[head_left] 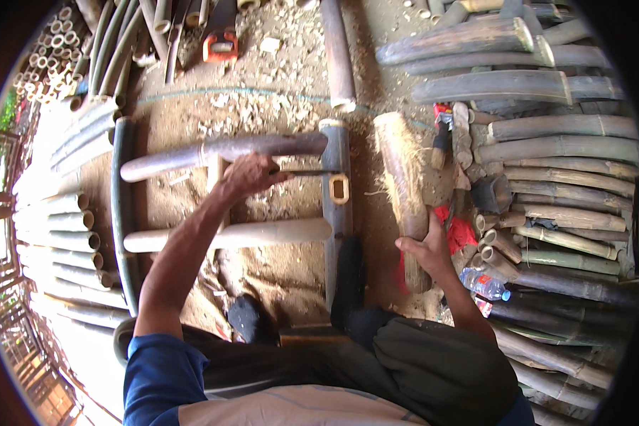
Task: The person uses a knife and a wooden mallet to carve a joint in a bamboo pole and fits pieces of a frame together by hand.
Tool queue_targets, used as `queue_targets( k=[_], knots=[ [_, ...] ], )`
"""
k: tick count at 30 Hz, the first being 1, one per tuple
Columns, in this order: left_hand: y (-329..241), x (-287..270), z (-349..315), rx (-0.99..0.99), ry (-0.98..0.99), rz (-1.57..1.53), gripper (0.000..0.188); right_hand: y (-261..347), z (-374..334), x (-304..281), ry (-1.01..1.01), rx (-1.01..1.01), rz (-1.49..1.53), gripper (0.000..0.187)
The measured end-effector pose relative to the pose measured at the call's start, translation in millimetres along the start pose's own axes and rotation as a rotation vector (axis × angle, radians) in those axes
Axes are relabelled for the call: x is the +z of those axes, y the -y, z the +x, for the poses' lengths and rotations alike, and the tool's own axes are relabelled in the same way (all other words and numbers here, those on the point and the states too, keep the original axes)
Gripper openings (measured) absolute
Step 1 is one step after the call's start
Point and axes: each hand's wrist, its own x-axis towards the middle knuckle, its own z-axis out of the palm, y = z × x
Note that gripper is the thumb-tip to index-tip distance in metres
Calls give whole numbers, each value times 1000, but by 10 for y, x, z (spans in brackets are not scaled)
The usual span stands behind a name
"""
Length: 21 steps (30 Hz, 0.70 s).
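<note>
My left hand [250,174] is closed on a slim dark tool that looks like a chisel [309,172]. Its tip lies over a dark bamboo pole [336,234], beside a pale-edged oblong slot [339,189] cut in the pole. My right hand [427,247] grips the lower part of a thick wooden club [402,177], whose upper end is frayed into fibres. The club is tilted and apart from the chisel. Two bamboo crosspieces, an upper [227,149] and a lower [263,234], run from the slotted pole towards another dark pole [123,213] at the left.
Bamboo lengths are stacked at the right [561,149] and left [64,241]. An orange-handled saw [221,47] lies among wood shavings [277,78] at the top. A plastic bottle [484,284] and red cloth [461,233] lie near my right arm. My feet stand by the frame.
</note>
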Motion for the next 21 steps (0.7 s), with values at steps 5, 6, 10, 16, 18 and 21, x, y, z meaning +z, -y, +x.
queue_targets(
  k=[5, 6, 10, 16, 18, 21],
  knots=[
    [79, 12, -11, -89, 132, 188, 61, -2, 125, 58, 6, -46, -13, 101],
    [70, 30, -2, -76, 94, 185, 61, -28, 147, 76, 1, -53, 16, 101],
    [63, 126, -19, -75, -14, 245, 63, -89, 234, 99, -74, -170, -91, 104],
    [192, 154, 2, -73, 8, 298, 67, 340, 427, 340, 81, -34, -385, 93],
    [186, 165, 47, -78, 29, 268, 68, 306, 557, 244, 217, -7, -549, 92],
    [202, 133, -4, -157, 92, 158, 69, 610, 541, 192, 196, -26, -547, 90]
  ],
)
